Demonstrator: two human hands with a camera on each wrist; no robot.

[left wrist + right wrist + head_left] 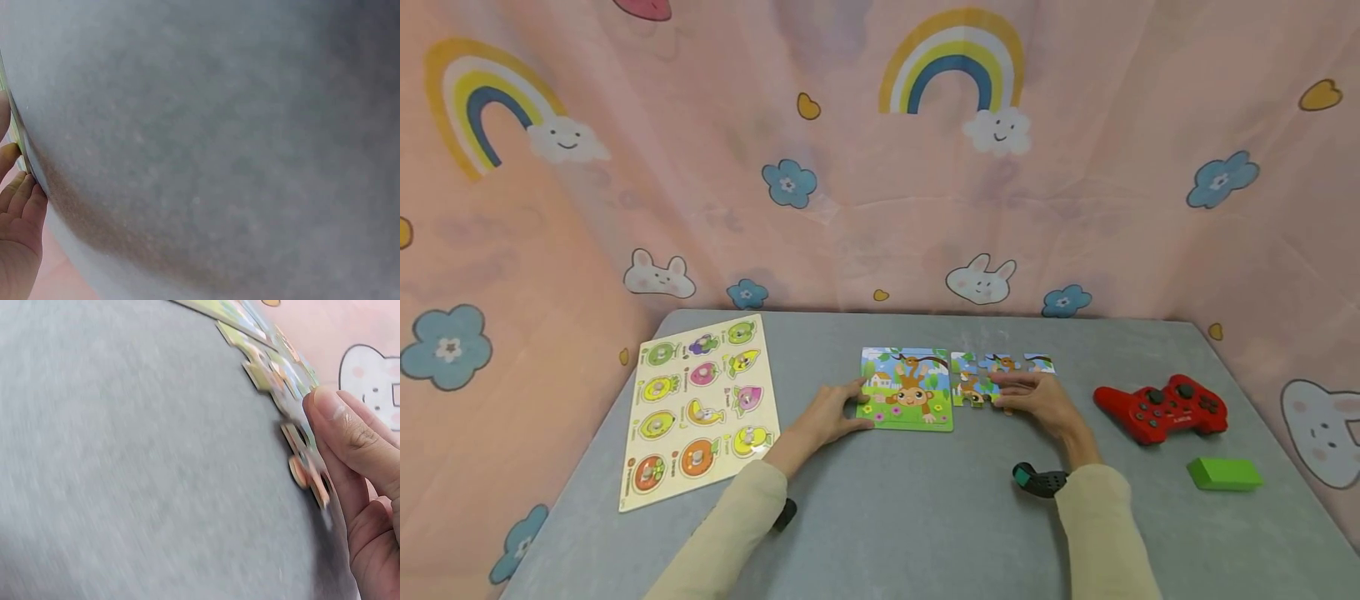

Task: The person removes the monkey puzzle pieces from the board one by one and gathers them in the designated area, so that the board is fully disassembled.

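My left hand [829, 414] rests at the left edge of a square monkey-picture puzzle board [895, 410], thumb near its lower corner and fingers higher up. In the left wrist view, straight fingertips [22, 187] touch the board's thin edge. To the right of the board, several jigsaw pieces [964, 367] with parts of the same picture lie in loose rows. My right hand [1037, 402] is over them and hides some. In the right wrist view, its thumb and forefinger pinch at the edge of a puzzle piece, mostly hidden behind them, with other loose pieces [306, 472] below.
A fruit knob puzzle board [681, 442] lies at the left of the grey table [910, 517]. On the right are a red game controller [1157, 408] and a green block [1225, 474]. A pink patterned curtain [865, 242] hangs behind the table.
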